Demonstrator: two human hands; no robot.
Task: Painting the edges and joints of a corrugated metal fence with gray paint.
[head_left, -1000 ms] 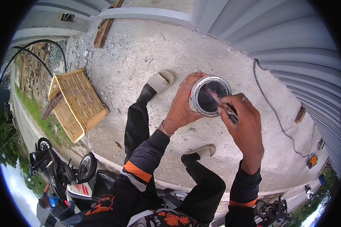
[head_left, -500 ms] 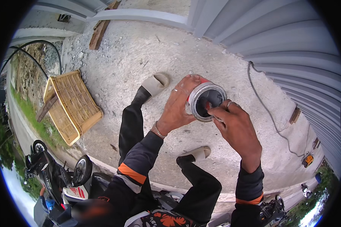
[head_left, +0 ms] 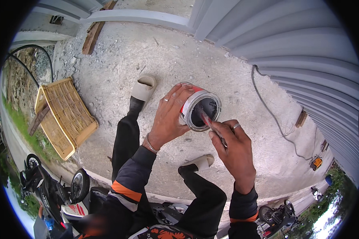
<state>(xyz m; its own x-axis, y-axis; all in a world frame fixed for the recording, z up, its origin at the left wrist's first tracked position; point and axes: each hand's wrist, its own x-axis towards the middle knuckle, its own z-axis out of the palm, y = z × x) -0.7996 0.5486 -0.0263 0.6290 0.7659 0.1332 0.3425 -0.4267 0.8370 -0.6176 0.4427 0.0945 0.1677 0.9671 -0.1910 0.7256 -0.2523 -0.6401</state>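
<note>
Can (head_left: 206, 95), mouth tipped toward right hand (head_left: 236, 148), red tool (head_left: 206, 119) inside (slanting)

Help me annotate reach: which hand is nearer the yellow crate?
Left. The left hand, holding the can, is to the right of the yellow crate; the right hand, holding the thin tool, is farther right.

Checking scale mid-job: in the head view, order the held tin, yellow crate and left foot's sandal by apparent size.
1. Yellow crate
2. Tin, held nearer the camera
3. Left foot's sandal
</note>
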